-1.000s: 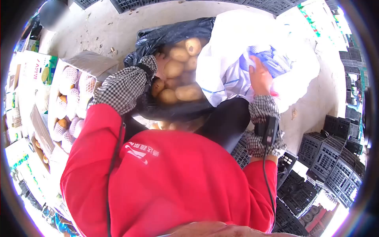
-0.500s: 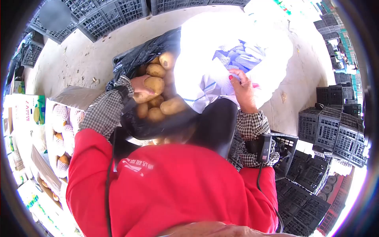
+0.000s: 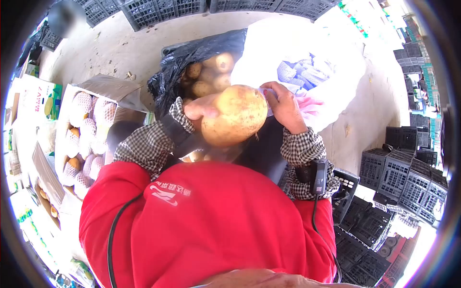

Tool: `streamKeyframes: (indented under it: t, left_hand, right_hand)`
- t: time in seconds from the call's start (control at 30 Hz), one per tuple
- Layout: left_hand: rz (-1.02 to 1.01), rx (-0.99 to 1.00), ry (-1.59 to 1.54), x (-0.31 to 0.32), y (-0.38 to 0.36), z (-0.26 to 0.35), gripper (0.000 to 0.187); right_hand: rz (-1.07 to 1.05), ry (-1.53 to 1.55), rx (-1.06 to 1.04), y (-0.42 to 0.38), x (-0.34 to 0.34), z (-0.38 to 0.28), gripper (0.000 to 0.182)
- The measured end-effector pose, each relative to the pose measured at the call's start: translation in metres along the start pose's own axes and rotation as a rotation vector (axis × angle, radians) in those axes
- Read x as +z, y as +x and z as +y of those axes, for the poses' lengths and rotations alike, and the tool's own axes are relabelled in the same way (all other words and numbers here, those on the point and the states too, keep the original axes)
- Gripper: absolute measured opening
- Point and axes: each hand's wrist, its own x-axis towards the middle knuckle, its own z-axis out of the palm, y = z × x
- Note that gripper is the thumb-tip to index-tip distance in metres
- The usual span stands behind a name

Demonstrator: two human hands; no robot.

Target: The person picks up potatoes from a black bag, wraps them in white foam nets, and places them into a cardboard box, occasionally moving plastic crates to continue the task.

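A large yellow-brown potato (image 3: 237, 115) is lifted in front of my chest. My left hand (image 3: 201, 109) is closed on its left end. Close to the potato's right end, my right hand (image 3: 286, 106) is closed in a pinch on a pale foam net, only a little of which shows. Behind that hand is a bright white bag (image 3: 261, 53), overexposed, with bluish foam nets (image 3: 307, 72) bunched inside. Several more potatoes (image 3: 202, 89) lie beyond my left hand in a container lined with a black plastic bag (image 3: 175, 65).
An open carton (image 3: 67, 139) of net-wrapped potatoes (image 3: 88, 129) stands at the left. Black crates (image 3: 163, 13) line the far side, with more crates (image 3: 406, 168) stacked at the right. Concrete floor (image 3: 115, 53) shows between them.
My left hand has lifted the potato out of the black-lined container and brought it right, towards my right hand. My right hand has drawn slightly left, near the potato's end.
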Motion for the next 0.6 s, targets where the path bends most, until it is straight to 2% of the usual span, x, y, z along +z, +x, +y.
streamKeyframes:
  t: [0.1, 0.27, 0.3, 0.33, 0.37, 0.43, 0.47, 0.5, 0.57, 0.6]
  left_hand:
    - [-0.015, 0.007, -0.031, -0.002, -0.019, -0.003, 0.092]
    - [0.108, 0.101, -0.102, 0.010, -0.056, -0.007, 0.093]
    - [0.115, 0.135, -0.114, 0.014, -0.056, -0.009, 0.092]
    - [0.122, 0.150, -0.083, 0.006, -0.061, -0.013, 0.092]
    - [0.120, 0.159, -0.054, -0.002, -0.063, -0.019, 0.091]
    - [0.167, 0.208, -0.147, 0.024, -0.067, -0.016, 0.089]
    - [0.134, 0.140, -0.119, 0.018, -0.072, -0.012, 0.089]
    - [0.121, 0.087, -0.092, 0.010, -0.076, -0.010, 0.088]
    - [0.059, 0.107, -0.139, 0.006, -0.081, -0.011, 0.087]
    - [0.136, 0.126, -0.169, 0.011, -0.086, -0.014, 0.088]
  right_hand:
    - [0.057, -0.063, -0.113, -0.001, 0.000, -0.022, 0.012]
    - [-0.032, -0.212, -0.157, -0.006, 0.011, -0.032, 0.014]
    - [0.010, -0.278, -0.217, -0.005, 0.021, -0.031, 0.016]
    - [0.066, -0.156, -0.267, -0.005, 0.026, -0.034, 0.017]
    - [0.042, -0.257, -0.282, -0.003, 0.030, -0.036, 0.019]
    - [0.138, -0.331, -0.227, -0.008, 0.030, -0.053, 0.022]
    - [0.158, -0.364, -0.187, -0.008, 0.032, -0.054, 0.020]
    - [0.179, -0.310, -0.254, -0.013, 0.021, -0.067, 0.018]
    - [0.153, -0.299, -0.158, -0.015, 0.030, -0.076, 0.014]
    - [0.132, -0.204, -0.206, -0.012, 0.039, -0.075, 0.014]
